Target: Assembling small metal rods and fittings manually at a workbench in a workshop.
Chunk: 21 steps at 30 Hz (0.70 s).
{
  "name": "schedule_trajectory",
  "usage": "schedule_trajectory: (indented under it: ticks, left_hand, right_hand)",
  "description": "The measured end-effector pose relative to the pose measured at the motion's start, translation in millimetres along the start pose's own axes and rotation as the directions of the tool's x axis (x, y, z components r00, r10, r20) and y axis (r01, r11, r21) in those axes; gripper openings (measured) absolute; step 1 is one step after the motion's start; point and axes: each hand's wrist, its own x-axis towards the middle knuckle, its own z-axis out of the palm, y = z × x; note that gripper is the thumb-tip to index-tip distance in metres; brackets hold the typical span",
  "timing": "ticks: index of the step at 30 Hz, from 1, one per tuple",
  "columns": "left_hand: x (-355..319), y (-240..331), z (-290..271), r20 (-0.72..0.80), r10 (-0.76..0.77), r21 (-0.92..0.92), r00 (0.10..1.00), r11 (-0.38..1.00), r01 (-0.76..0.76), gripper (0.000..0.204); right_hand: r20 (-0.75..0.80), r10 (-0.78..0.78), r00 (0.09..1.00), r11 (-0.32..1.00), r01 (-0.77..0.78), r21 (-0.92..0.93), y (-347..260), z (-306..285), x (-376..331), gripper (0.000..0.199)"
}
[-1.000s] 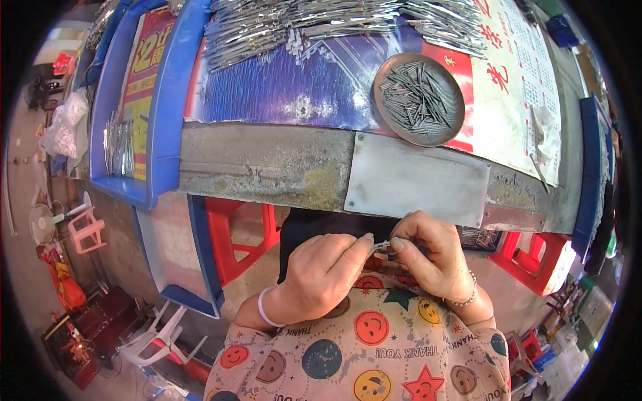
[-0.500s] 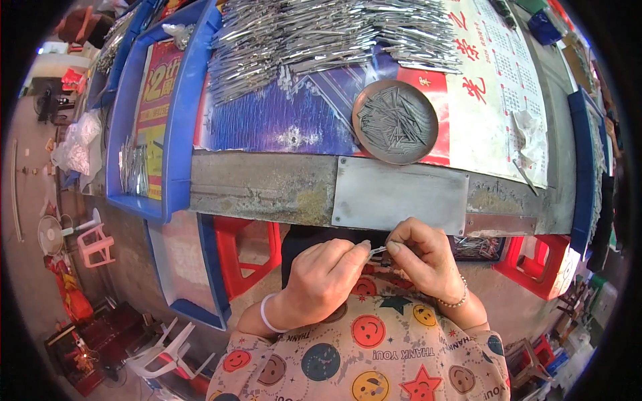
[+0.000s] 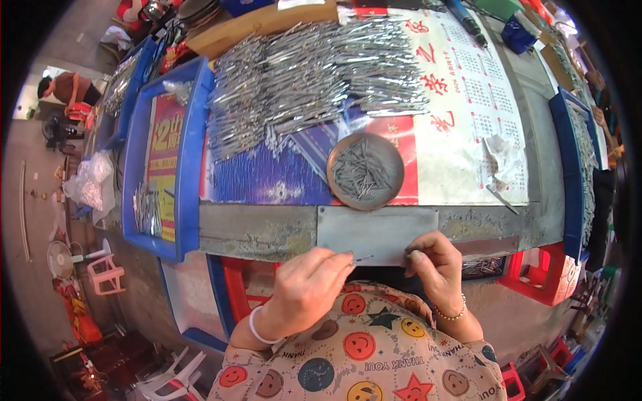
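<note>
My left hand is low in the middle and pinches a thin metal pin whose tip points right. My right hand is a short gap to its right, fingers curled and pinched together; nothing shows between them. Both hands hover at the near edge of a grey metal plate on the bench. Just beyond the plate stands a round metal dish with several loose pins in it. A big heap of shiny metal pins lies further back on the printed sheet.
A blue tray at the left holds a small bunch of pins. Another blue tray stands at the right edge. Red plastic stools are under the bench. A person sits far off at the upper left.
My hands were touching over a small piece; now they have drawn apart, the pin staying in the left one. The view has tilted up, showing more of the bench.
</note>
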Motion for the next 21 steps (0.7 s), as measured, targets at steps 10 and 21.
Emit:
schedule_trajectory:
  ticks: [10,21]
  left_hand:
    - [112,-45,-2,-0.111,0.067,-0.043,0.992,0.996,-0.072,0.017]
    - [252,-101,14,-0.174,0.174,0.009,0.969,0.984,-0.175,0.011]
  right_hand:
    - [-0.194,-0.527,0.827,0.779,0.379,-0.5,42,-47,3,0.014]
    - [0.105,-0.698,0.708,0.506,0.592,-0.627,32,-42,15,0.02]
